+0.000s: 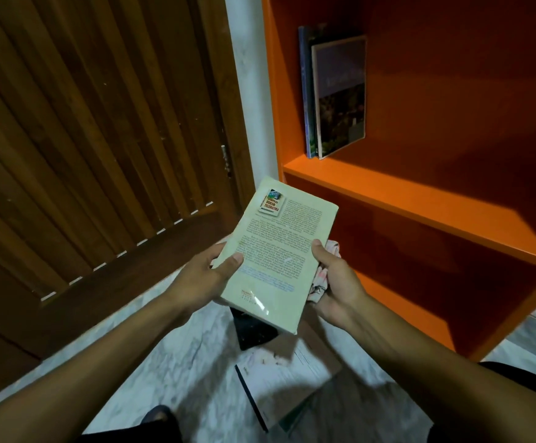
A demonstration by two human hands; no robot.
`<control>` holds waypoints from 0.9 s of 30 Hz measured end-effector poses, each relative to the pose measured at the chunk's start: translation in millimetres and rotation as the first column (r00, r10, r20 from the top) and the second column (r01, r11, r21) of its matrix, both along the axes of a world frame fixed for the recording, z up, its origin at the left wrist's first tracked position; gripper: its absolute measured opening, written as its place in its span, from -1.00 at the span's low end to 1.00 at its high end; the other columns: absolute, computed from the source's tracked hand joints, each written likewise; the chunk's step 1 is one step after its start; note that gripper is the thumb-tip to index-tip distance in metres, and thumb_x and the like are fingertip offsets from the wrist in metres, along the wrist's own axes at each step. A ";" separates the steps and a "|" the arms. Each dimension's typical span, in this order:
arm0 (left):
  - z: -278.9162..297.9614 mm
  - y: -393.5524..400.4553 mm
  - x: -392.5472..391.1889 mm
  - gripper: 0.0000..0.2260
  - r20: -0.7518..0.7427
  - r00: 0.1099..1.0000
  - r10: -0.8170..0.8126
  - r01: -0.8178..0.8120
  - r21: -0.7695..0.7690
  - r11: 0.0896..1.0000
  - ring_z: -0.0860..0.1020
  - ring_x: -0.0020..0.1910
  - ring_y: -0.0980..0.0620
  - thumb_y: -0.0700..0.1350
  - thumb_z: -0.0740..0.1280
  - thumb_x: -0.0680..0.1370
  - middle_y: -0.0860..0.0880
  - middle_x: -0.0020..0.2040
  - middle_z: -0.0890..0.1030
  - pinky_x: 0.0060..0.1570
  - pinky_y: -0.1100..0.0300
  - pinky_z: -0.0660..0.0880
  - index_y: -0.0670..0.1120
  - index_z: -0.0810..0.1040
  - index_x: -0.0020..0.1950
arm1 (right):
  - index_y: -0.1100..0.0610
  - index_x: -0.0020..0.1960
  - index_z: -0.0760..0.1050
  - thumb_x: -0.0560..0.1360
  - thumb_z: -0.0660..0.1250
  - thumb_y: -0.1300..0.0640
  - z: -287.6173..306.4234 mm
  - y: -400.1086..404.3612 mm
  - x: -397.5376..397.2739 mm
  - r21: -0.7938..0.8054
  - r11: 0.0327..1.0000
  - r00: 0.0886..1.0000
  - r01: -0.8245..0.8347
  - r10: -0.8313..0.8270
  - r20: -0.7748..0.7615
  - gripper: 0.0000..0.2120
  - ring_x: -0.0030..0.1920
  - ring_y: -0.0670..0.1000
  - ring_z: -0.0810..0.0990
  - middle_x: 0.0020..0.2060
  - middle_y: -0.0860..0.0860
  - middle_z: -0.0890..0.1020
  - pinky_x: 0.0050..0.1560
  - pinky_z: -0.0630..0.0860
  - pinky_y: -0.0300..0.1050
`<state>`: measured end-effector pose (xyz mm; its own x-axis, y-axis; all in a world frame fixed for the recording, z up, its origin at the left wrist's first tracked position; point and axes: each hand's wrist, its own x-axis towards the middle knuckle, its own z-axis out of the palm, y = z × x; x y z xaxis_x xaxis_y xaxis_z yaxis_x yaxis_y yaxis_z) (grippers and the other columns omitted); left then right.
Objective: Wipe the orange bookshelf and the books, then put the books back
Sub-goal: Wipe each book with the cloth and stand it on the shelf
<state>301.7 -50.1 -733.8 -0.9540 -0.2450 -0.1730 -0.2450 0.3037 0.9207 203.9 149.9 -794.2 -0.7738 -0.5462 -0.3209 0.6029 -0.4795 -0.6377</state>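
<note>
I hold a pale yellow-green book [281,251] back cover up in front of the orange bookshelf [420,199]. My left hand [202,279] grips its left edge, thumb on the cover. My right hand [337,279] grips the right edge and also holds a pink patterned cloth [321,279] bunched against the book. Two books [337,94] stand upright at the left end of the upper shelf. The lower compartment looks bare.
Several books [279,372] lie in a loose pile on the marble floor [177,346] below my hands, one dark [253,330]. A brown slatted wooden door [84,139] fills the left. A white wall strip [250,91] separates door and shelf.
</note>
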 end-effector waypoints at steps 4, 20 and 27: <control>1.1 0.3 -0.5 -0.70 0.034 0.998 -0.053 0.046 0.188 0.981 0.68 0.12 -0.04 0.03 0.23 0.65 0.03 0.15 0.70 0.18 -0.10 0.58 0.15 0.47 0.39 | 0.11 0.35 0.52 0.66 0.19 -0.01 9.2 5.2 -3.2 -0.085 0.995 0.998 -0.043 0.039 -0.041 -0.65 0.25 0.20 0.62 0.23 0.14 0.65 0.36 0.42 0.29; 5.6 1.4 -9.8 -0.75 -0.026 0.979 0.201 -0.175 0.388 0.905 0.70 0.05 -0.14 -0.04 0.29 0.63 -0.13 0.15 0.69 0.08 -0.11 0.61 -0.11 0.54 0.27 | 0.12 0.37 0.50 0.64 0.22 0.02 17.6 4.0 -0.6 0.077 0.987 0.970 -0.140 0.153 -0.190 -0.65 0.25 0.19 0.62 0.25 0.13 0.64 0.28 0.51 0.25; 4.3 7.4 -11.5 -0.71 -0.054 0.971 0.231 -0.205 0.295 0.933 0.70 0.02 -0.13 0.05 0.22 0.66 -0.09 0.07 0.71 -0.11 0.02 0.62 -0.10 0.53 0.25 | 0.11 0.35 0.53 0.64 0.15 -0.13 22.9 1.8 4.6 0.105 0.991 0.982 -0.081 0.097 -0.163 -0.56 0.23 0.19 0.63 0.23 0.13 0.65 0.30 0.50 0.25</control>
<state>290.3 -42.7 -729.5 -0.8971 -0.4012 -0.1853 -0.1908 -0.0266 0.9813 208.5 151.7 -771.3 -0.7706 -0.5878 -0.2463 0.5214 -0.3593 -0.7740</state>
